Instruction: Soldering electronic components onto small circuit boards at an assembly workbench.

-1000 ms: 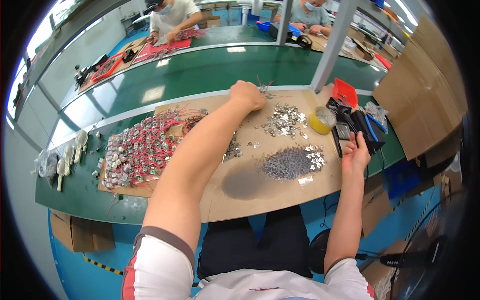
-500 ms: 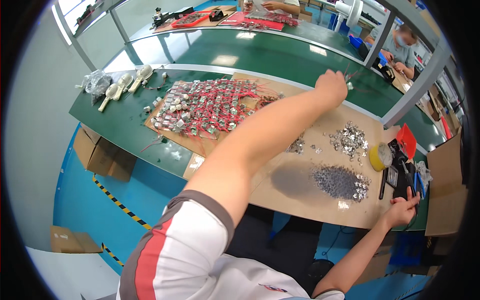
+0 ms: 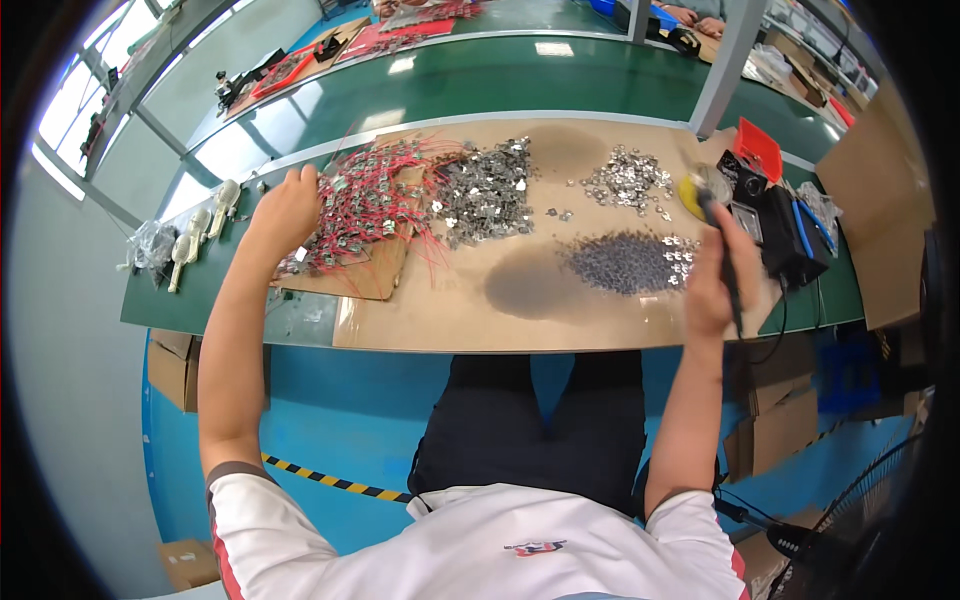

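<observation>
My left hand [image 3: 287,212] is closed at the left edge of a heap of small circuit boards with red wires [image 3: 370,195]. Its fingertips are tucked down there, and whatever they pinch is hidden. In my right hand [image 3: 712,285] a black soldering iron [image 3: 735,275] is gripped, its upper end blurred beside a yellow round spool or tin [image 3: 690,197]. Just left of that hand lie small metal pieces [image 3: 678,262] in a row at the end of a dark grey patch of tiny parts [image 3: 612,265].
Loose metal clips [image 3: 490,190] lie mid-board, with another pile [image 3: 630,182] farther right. A black soldering station [image 3: 795,235] and a red tray [image 3: 758,150] stand at the right, before a cardboard box [image 3: 880,200]. Small white handheld fans [image 3: 190,240] lie far left.
My left hand has gone from the far right, where it held a small red-wired part, to the wired heap at left. The right hand has lifted the soldering iron over the board. The view has shifted.
</observation>
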Available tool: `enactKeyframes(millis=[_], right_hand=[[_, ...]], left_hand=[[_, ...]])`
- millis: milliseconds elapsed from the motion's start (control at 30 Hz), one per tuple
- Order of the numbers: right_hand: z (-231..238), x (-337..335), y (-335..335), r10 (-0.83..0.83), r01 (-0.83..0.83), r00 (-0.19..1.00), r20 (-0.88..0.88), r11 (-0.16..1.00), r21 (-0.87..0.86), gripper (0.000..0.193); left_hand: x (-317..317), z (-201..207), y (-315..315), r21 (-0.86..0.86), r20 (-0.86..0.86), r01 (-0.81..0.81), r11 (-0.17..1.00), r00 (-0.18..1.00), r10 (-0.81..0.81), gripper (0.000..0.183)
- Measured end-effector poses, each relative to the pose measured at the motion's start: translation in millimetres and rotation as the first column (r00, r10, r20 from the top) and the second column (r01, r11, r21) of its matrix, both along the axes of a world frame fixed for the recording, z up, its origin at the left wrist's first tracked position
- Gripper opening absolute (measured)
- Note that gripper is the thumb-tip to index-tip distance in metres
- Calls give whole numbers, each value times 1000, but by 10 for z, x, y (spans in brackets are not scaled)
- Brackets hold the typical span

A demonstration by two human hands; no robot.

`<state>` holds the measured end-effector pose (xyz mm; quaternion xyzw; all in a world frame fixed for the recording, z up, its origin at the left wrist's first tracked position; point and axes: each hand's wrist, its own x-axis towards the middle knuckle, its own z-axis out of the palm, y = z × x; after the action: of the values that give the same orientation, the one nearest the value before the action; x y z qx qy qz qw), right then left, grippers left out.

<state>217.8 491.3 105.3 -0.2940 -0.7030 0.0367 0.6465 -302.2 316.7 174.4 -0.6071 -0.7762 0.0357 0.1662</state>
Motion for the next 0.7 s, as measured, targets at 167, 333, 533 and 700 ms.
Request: enactKeyframes(millis=[167,333,533,700], right_hand=[[173,-612,-138,454,-409,889,-61,726,-554,24],[-44,-1077,-16,516,-453,801,305,854,-255,28],[-237,-1343,-102,491,-374,770,408,865,-334,24],[-275,-1324,-53,542,-397,757,365,826,-401,25]], left_hand=[[9,-255,-59,48,55,-89,995,995,86,38],[320,-22,-281,150,98,-296,943,954,284,50],[106,-241,-364,126,343,-296,947,909,238,34],[104,-142,-440,113,476,-244,963,864,163,27]])
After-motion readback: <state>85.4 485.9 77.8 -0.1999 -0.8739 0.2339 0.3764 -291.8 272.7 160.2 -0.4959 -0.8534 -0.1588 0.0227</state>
